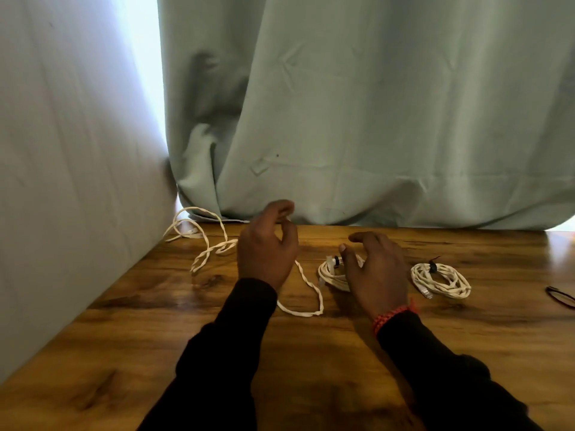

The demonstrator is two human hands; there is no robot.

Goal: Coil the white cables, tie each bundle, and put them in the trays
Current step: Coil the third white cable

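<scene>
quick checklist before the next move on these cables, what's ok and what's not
1. Loose cable within reach: ok, it trails uncoiled from the table's far left corner to beside the left hand.
2. Left hand gripping that cable: cannot tell, its fingers curl near a strand, but contact is hidden.
3. Right hand free: ok, its fingers are spread over the middle coil, with no clear grip.
4. Earlier bundles tied: ok, the middle coil and the right coil each show a dark tie.
5. Trays ready: not ok, none are in view.
6. Spare tie: cannot tell, a dark object lies at the right edge.
</scene>
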